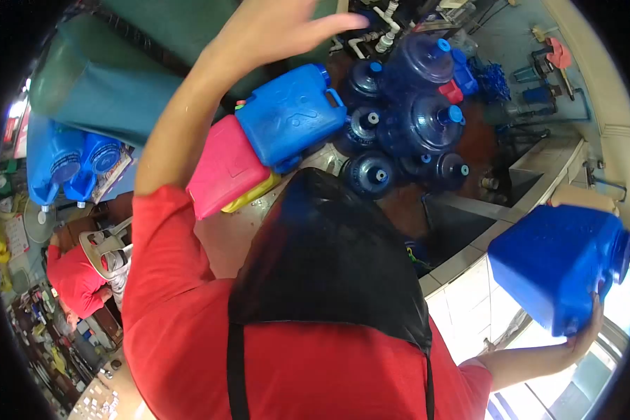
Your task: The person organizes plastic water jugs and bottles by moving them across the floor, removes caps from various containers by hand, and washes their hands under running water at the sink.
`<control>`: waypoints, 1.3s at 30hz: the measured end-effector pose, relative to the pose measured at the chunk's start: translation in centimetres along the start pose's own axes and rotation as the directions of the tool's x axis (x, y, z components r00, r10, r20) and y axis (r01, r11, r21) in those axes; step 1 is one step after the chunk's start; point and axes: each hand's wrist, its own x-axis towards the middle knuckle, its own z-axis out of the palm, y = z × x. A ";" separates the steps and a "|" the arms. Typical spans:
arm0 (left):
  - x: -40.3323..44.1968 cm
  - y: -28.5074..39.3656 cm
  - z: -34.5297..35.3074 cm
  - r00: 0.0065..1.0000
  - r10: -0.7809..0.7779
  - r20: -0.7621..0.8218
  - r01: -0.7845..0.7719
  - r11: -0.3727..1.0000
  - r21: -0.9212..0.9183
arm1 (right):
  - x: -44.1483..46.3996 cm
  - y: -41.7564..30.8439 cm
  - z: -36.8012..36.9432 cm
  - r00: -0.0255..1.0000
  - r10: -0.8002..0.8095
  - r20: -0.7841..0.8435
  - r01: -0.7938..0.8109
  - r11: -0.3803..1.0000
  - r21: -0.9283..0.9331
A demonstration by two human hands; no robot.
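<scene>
at rt, rt hand (586, 323) w/ 1 blue jug (554, 260)

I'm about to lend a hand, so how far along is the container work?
Looks done: the round bottles grouped together, caps showing.
In hand: a dark blue container, held by the right hand; the left hand is raised, holding nothing visible.
Possibly left: the pink container and lighter blue container, both unheld, though their fill can't be seen.
</scene>
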 end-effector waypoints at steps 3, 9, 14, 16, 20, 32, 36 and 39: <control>4.3 6.3 -2.1 0.957 0.256 -0.134 -0.272 0.955 -0.118 | -5.8 -6.9 6.4 0.958 -0.179 0.225 0.210 0.970 -0.121; 2.1 9.9 -3.0 0.902 0.417 -0.114 -0.432 0.877 -0.208 | -11.4 -13.2 20.6 0.656 -0.400 0.641 0.588 0.803 -0.101; -4.3 7.5 -0.6 0.990 0.072 0.118 -0.091 0.981 0.171 | -15.3 -12.8 35.9 0.446 -0.402 0.799 0.574 0.814 0.090; -8.7 3.9 0.4 0.993 0.100 -0.062 -0.076 0.948 0.308 | -16.1 -11.2 40.9 0.384 -0.508 0.771 0.651 0.741 0.164; -16.2 -0.8 -2.8 0.994 0.108 0.006 -0.105 0.954 0.281 | -21.8 -12.4 46.0 0.336 -0.516 0.788 0.748 0.655 0.110; -26.1 -0.9 -8.7 0.925 -0.334 0.180 0.287 0.927 0.241 | -28.1 -14.4 52.5 0.035 -0.493 0.869 0.939 0.314 0.140; -27.9 -1.6 -6.8 0.888 -0.455 0.073 0.412 0.855 0.315 | -29.9 -15.0 53.8 -0.001 -0.526 0.850 0.960 0.237 0.148; -28.7 -2.8 -8.7 0.897 -0.404 0.183 0.376 0.911 0.169 | -30.2 -15.3 53.8 -0.010 -0.501 0.865 0.953 0.257 0.160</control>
